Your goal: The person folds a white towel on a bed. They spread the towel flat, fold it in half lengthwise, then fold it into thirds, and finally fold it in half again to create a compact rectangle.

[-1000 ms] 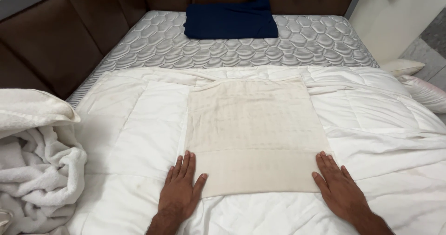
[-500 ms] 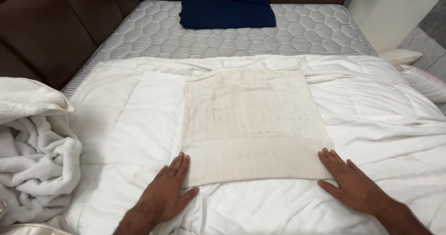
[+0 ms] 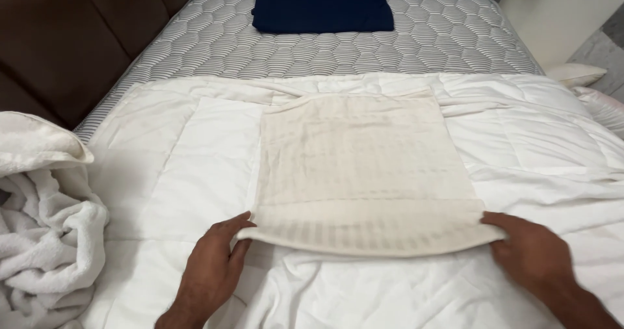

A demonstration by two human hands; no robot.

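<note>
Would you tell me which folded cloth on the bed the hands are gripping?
The cream folded cloth on the white duvet; the navy one lies untouched by the headboard.

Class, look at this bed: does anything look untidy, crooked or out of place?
Yes. A white towel lies crumpled in a heap at the bed's left edge. The cream folded cloth lies flat and neat; the left hand and right hand grip its near corners.
</note>
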